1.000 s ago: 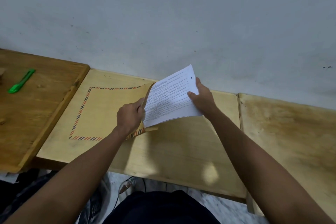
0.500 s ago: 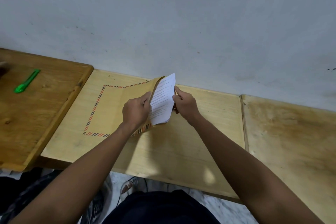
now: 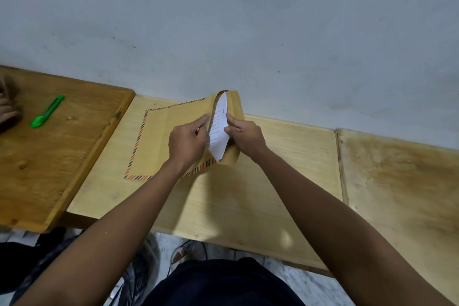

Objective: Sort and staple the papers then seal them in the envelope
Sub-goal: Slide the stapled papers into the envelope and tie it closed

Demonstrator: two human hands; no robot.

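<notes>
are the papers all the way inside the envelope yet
No, partly in. A strip of the white papers shows at the open mouth of the envelope, between the left hand and right hand.

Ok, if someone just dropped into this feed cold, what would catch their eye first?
Probably the two hands meeting at the middle of the pale wooden desk: the left hand holds the mouth of the stripe-edged brown envelope open while the right hand holds the white printed papers, most of them already inside. Next, the bright green cutter lying alone on the darker desk at far left.
</notes>
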